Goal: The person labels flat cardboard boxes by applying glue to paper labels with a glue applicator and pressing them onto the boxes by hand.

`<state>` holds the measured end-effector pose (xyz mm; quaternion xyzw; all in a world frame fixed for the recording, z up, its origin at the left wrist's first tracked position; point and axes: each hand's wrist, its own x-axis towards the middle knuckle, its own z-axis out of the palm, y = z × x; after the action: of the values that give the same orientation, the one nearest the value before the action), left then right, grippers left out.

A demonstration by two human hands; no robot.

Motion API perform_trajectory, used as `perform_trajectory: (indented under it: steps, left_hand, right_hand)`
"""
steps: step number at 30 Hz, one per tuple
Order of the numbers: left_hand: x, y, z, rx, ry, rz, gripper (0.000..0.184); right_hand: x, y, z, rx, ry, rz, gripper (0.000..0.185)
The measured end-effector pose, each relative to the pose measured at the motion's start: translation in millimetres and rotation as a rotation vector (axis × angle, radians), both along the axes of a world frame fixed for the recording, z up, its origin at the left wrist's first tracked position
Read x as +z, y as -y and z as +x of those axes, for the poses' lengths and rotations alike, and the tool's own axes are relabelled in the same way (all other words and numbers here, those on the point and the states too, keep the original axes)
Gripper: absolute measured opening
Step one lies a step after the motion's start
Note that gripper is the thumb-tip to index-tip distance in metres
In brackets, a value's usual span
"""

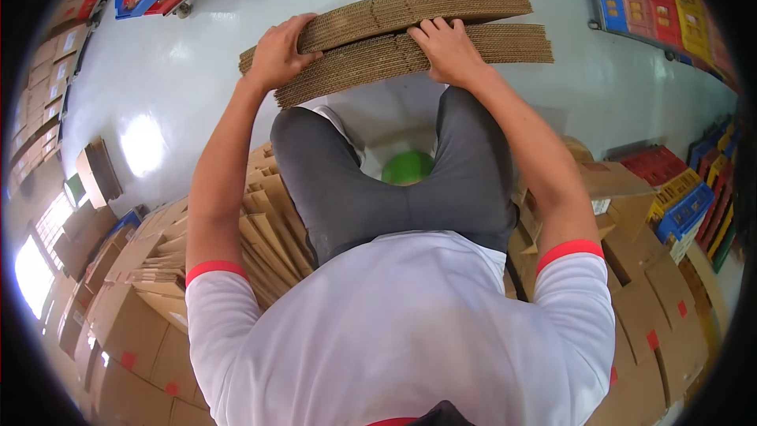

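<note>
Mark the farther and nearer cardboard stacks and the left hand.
Farther cardboard stack point(465, 1): head view, layered edge.
Nearer cardboard stack point(355, 67): head view, layered edge.
Left hand point(275, 55): head view, back of hand.

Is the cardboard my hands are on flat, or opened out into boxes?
Flat: the upper stack and lower stack both show thin, closely layered edges, with no opened box sides.

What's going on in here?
A person has both bare hands on two stacks of flat cardboard: a far stack and a near stack. The left hand is toward their left end; the right hand is farther along, its fingers near the line between them. The stacks lie close together, a gap showing at the right. Boxes and crates stand around.
</note>
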<state>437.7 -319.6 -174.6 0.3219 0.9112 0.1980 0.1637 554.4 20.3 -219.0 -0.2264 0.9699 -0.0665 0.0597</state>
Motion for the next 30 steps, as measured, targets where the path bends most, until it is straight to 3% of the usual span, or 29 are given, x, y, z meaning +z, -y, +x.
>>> perform_trajectory:
  steps: [7, 9, 10, 13, 17, 19, 21, 26, 27, 30]
  left_hand:
    - [-39.0, 19.6, 9.9, 0.050, 0.097, 0.171, 0.061]
    - [-50.3, 16.5, 27.5, 0.045, -0.133, 0.010, 0.058]
    - [-63.0, 8.6, 39.2, 0.141, -0.179, -0.132, 0.065]
    - [-85.0, -6.4, 62.1, 0.233, -0.369, -0.167, 0.071]
    - [-63.3, -6.3, 71.5, 0.267, -0.122, -0.338, 0.083]
    - [-57.1, -6.4, 71.0, 0.268, 0.002, -0.362, 0.118]
    - [-51.2, -8.5, 79.8, 0.261, -0.020, -0.419, 0.134]
    - [-33.4, -9.7, 82.1, 0.236, -0.008, -0.276, 0.139]
    - [-38.2, -11.0, 78.1, 0.247, 0.007, -0.258, 0.138]
    - [-42.2, -20.9, 75.5, 0.289, 0.059, -0.284, 0.141]
  right_hand:
    - [2.4, -2.8, 5.9, 0.021, 0.027, 0.008, 0.081]
    - [-2.7, 3.5, 14.0, -0.042, -0.013, 0.018, 0.090]
    - [7.1, 7.3, 15.9, -0.075, 0.090, 0.050, 0.096]
    - [11.4, 11.7, 26.9, -0.122, 0.074, 0.031, 0.094]
    - [20.6, 22.1, 49.2, -0.182, 0.107, 0.086, 0.093]
    - [21.0, 26.0, 54.0, -0.174, 0.070, 0.092, 0.093]
    - [20.3, 26.7, 55.8, -0.171, 0.085, 0.108, 0.087]
    - [37.8, 27.4, 61.1, -0.122, -0.041, 0.130, 0.066]
    - [28.9, 24.4, 61.2, -0.091, -0.144, 0.118, 0.066]
    - [34.6, 20.3, 61.6, -0.152, -0.040, 0.136, 0.076]
